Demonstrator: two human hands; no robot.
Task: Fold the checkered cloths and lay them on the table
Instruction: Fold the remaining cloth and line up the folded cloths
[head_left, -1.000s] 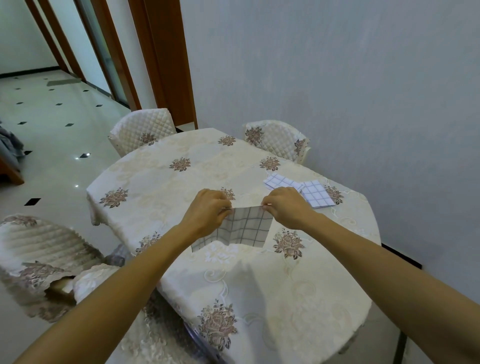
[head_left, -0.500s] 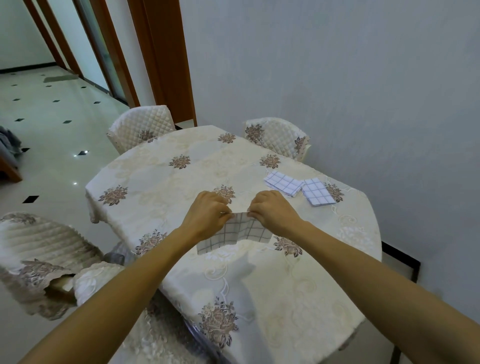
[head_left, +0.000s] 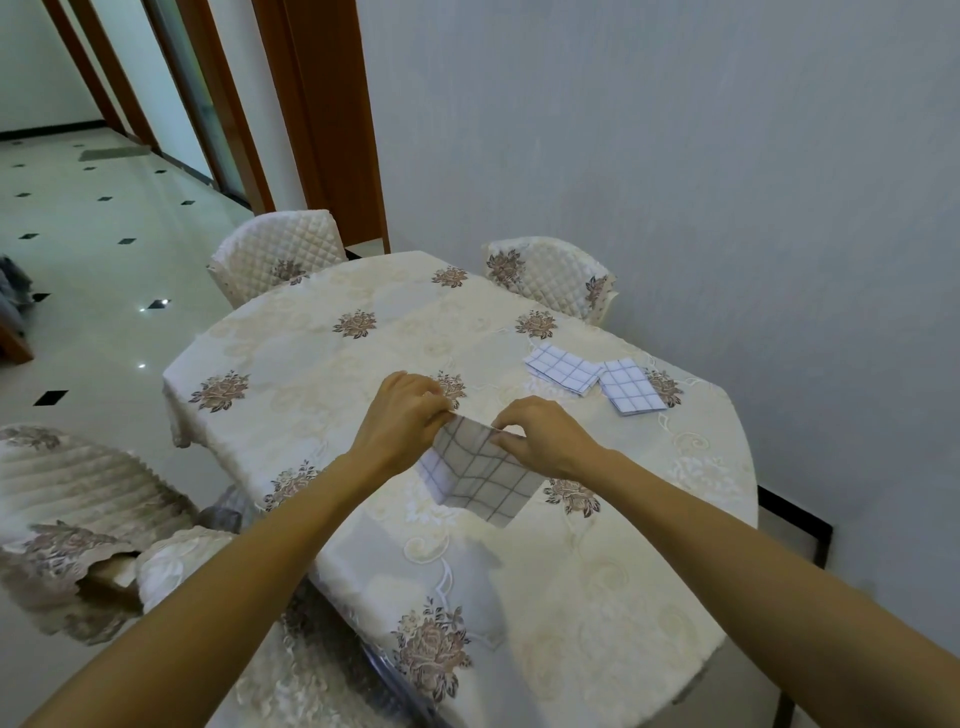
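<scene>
Your left hand (head_left: 402, 415) pinches the upper left corner of a white cloth with a grey checkered grid (head_left: 480, 475), fingers curled tight on the fabric. Your right hand (head_left: 545, 439) grips the same top edge just beside it, thumb and fingertips closed on the cloth. The cloth hangs down from both hands with a vertical crease through its middle; its lower corner seems to reach the cream tablecloth with brown flower prints (head_left: 322, 384) on the table, though the angle makes contact hard to confirm. Beyond your right hand, well apart from it, two folded white cloths with blue checks lie flat: the nearer-left folded cloth (head_left: 563, 369) and the right folded cloth (head_left: 634, 387), touching at one corner. Past your left hand stands a quilted cream chair (head_left: 278, 252).
</scene>
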